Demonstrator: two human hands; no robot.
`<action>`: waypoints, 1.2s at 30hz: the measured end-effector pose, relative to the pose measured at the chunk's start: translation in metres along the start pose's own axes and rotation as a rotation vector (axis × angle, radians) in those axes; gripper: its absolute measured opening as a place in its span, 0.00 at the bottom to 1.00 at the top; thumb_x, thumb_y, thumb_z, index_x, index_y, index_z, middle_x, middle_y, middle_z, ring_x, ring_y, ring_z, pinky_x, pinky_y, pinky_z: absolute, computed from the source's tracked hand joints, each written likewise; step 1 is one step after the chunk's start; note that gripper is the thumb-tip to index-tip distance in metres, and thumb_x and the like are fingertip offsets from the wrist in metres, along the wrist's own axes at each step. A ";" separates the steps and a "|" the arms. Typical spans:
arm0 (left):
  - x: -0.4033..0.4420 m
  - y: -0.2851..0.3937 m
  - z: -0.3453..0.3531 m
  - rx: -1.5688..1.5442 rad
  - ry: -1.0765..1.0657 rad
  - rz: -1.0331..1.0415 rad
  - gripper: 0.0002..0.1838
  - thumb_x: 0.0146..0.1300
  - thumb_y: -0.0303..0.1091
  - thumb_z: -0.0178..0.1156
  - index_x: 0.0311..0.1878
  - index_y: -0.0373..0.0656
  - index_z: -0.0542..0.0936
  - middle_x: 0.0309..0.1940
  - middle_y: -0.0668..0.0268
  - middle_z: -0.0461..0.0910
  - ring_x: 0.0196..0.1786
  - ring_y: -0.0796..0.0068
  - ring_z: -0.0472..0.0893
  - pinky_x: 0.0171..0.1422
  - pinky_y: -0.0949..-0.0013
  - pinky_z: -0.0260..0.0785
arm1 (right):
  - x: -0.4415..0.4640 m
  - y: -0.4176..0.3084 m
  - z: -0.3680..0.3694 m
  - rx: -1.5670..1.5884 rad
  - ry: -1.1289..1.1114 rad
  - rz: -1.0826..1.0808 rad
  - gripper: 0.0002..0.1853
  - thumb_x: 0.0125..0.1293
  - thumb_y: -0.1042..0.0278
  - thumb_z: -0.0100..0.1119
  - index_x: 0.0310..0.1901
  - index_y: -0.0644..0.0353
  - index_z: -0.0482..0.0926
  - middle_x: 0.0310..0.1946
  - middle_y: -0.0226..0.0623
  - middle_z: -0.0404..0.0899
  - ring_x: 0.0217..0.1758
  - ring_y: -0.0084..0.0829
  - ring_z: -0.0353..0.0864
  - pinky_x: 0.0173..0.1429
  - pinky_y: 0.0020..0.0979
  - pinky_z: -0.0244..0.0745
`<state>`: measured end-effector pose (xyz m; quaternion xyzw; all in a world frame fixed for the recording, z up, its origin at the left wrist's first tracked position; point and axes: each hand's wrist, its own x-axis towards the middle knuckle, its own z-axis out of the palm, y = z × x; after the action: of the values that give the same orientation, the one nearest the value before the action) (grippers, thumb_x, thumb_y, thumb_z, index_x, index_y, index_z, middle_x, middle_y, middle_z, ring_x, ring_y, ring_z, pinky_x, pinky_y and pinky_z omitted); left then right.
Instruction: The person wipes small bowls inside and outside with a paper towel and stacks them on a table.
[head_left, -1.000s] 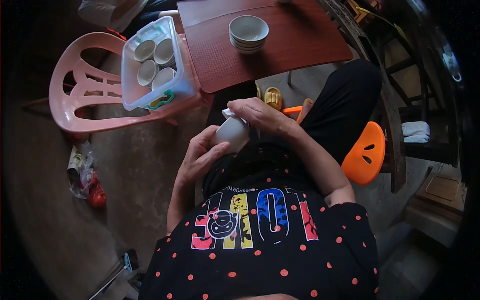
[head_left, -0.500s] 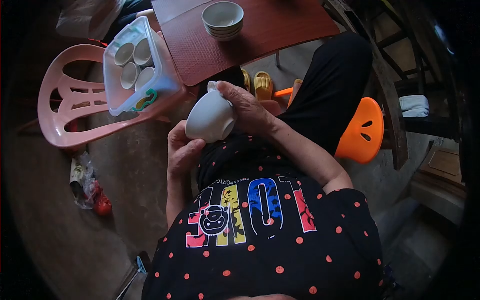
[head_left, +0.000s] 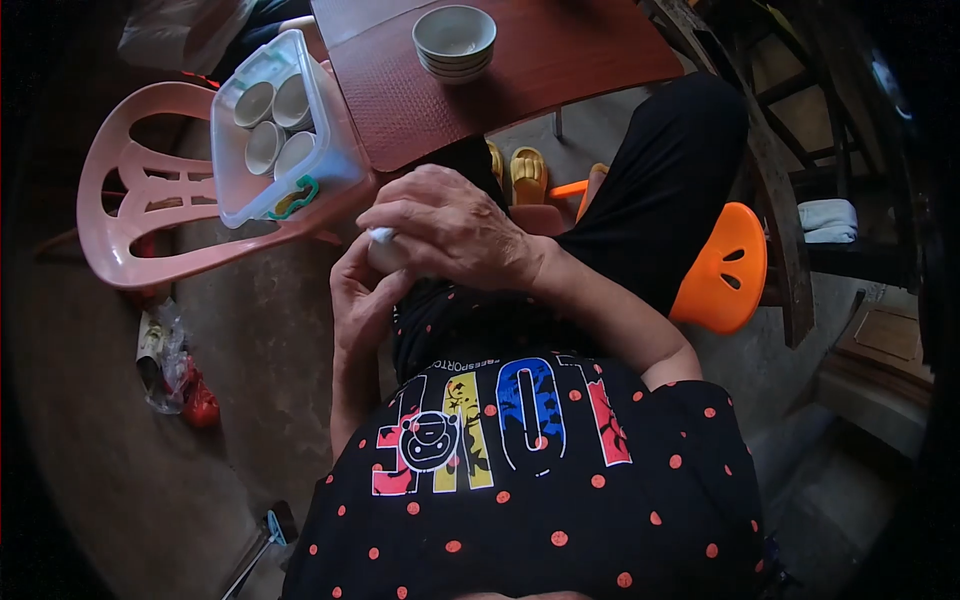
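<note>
A white bowl (head_left: pixel 388 258) is held in front of my lap, mostly hidden behind my hands. My left hand (head_left: pixel 362 300) is closed on its lower left side, thumb toward me. My right hand (head_left: pixel 450 222) curls over the bowl from above, fingers bent and pointing left. A bit of white cloth (head_left: pixel 381 235) shows at its fingertips; the rest is hidden under the hand. Beyond my hands, a stack of several bowls (head_left: pixel 455 45) stands on the red-brown table (head_left: pixel 560 60).
A clear plastic bin (head_left: pixel 240 200) with several cups sits on a pink chair (head_left: pixel 110 250) at left. An orange stool (head_left: pixel 725 270) is at right. Yellow slippers (head_left: pixel 528 175) lie under the table. Plastic bags (head_left: pixel 175 360) lie on the floor.
My right hand has moved left from the bowl's far rim and now covers it. The bowl has turned and shows much less. My left hand stays nearly in place.
</note>
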<state>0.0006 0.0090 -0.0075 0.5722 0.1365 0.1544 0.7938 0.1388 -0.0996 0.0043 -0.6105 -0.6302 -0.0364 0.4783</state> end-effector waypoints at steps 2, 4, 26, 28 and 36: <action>0.003 -0.005 -0.014 -0.183 -0.151 0.077 0.12 0.58 0.28 0.60 0.44 0.34 0.75 0.39 0.67 0.77 0.39 0.81 0.75 0.48 0.75 0.69 | -0.011 0.007 0.003 0.393 0.073 0.120 0.17 0.70 0.60 0.44 0.55 0.58 0.70 0.49 0.41 0.70 0.54 0.35 0.71 0.59 0.34 0.65; 0.004 -0.003 -0.008 -0.174 -0.035 0.059 0.11 0.57 0.29 0.61 0.41 0.33 0.76 0.36 0.67 0.76 0.38 0.82 0.74 0.47 0.75 0.68 | -0.023 0.001 0.007 0.578 0.079 0.373 0.20 0.73 0.56 0.38 0.57 0.60 0.66 0.51 0.42 0.68 0.54 0.35 0.70 0.58 0.33 0.67; 0.006 0.002 -0.002 -0.485 0.009 0.103 0.09 0.60 0.31 0.59 0.39 0.35 0.75 0.37 0.63 0.78 0.41 0.76 0.77 0.50 0.71 0.70 | 0.002 0.004 0.000 1.105 0.180 0.743 0.23 0.71 0.46 0.45 0.35 0.61 0.76 0.28 0.27 0.72 0.32 0.15 0.68 0.41 0.20 0.67; 0.002 -0.002 -0.008 -0.197 -0.049 0.121 0.08 0.60 0.30 0.60 0.37 0.36 0.76 0.35 0.67 0.77 0.39 0.81 0.75 0.46 0.75 0.68 | 0.018 0.001 -0.017 0.560 -0.148 0.685 0.21 0.69 0.50 0.47 0.33 0.62 0.76 0.24 0.33 0.73 0.27 0.21 0.72 0.41 0.22 0.68; 0.000 0.003 -0.004 -0.131 0.001 0.174 0.05 0.60 0.27 0.58 0.34 0.35 0.76 0.34 0.67 0.76 0.37 0.81 0.74 0.42 0.76 0.65 | 0.016 0.004 -0.010 0.502 -0.124 0.445 0.22 0.72 0.49 0.43 0.31 0.60 0.72 0.24 0.33 0.71 0.28 0.24 0.71 0.36 0.26 0.68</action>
<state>-0.0013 0.0137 -0.0059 0.5285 0.0766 0.2316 0.8131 0.1507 -0.0931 0.0181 -0.5973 -0.4989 0.2621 0.5707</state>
